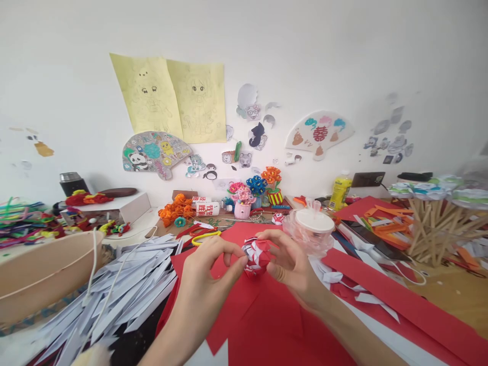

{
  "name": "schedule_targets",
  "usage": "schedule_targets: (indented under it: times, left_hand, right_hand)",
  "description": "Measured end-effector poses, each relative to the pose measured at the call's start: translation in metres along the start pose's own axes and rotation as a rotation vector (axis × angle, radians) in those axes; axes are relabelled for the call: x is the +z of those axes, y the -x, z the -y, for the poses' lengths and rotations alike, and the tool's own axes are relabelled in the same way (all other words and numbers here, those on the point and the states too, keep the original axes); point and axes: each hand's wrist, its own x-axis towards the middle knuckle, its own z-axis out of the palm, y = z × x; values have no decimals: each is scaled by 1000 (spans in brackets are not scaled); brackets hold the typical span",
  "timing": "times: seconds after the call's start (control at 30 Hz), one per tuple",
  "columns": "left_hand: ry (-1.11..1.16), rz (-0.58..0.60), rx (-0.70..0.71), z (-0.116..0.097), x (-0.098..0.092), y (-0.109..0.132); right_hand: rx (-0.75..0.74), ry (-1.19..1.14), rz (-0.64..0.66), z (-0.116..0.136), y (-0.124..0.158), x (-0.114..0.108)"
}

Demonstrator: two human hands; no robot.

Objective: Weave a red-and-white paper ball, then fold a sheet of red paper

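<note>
Both hands meet over a sheet of red paper (pixel 267 320) at the middle of the desk. Between them is a small crumpled red-and-white paper ball (pixel 256 256). My left hand (pixel 208 277) pinches its left side with thumb and forefinger. My right hand (pixel 287 262) curls round its right side, fingers bent over the top. The ball is held just above the red sheet.
A heap of folded white paper strips (pixel 114 300) lies at left beside a tan basket (pixel 41 274). A lidded plastic cup (pixel 313 229) stands behind my right hand. Pipe-cleaner flowers in pots (pixel 259 190), a glue bottle (pixel 206 208), wooden sticks (pixel 434 229) and red paper strips (pixel 392 300) crowd the desk.
</note>
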Motion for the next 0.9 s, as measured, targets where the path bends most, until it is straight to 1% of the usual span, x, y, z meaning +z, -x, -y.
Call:
schedule_targets:
  times: [0.33, 0.67, 0.9]
  left_hand:
    - [34, 60, -21, 1, -2, 0]
    - [179, 175, -149, -1, -6, -3]
    - [292, 202, -206, 0, -4, -2]
  right_hand:
    - [-9, -4, 30, -1, 1, 0]
    - [-17, -30, 56, 1, 2, 0]
    - [-6, -37, 48, 2, 0, 0]
